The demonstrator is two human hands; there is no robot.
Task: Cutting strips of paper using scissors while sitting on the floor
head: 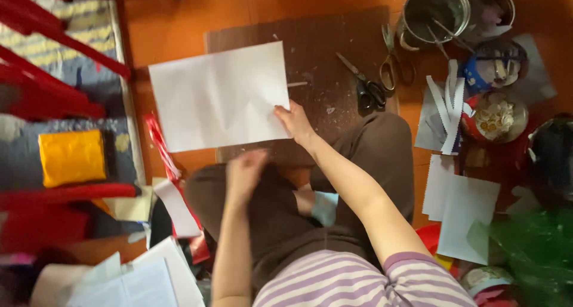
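Orange floor (179,20) carries a dark board (322,38), with red chair legs (54,38) and a yellow pad (71,158) far left. On the board lies a white paper sheet (218,95), creased and flat. Blurred, the left hand (245,170) hovers below it, grip unclear; the right hand (294,121) presses the sheet's lower right corner with spread fingers. Black scissors (364,83), metal pots (434,8) and paper strips (447,104) lie rightward.

Left hand (245,173) rendered as a motion blur; finger positions cannot be resolved. Part of the brown board (334,44) is concealed by the white sheet (219,96). Contents of the 2 metal pots (434,8) (upper right) are indistinct. Green object (531,247) is blurred and cropped by the frame edge.
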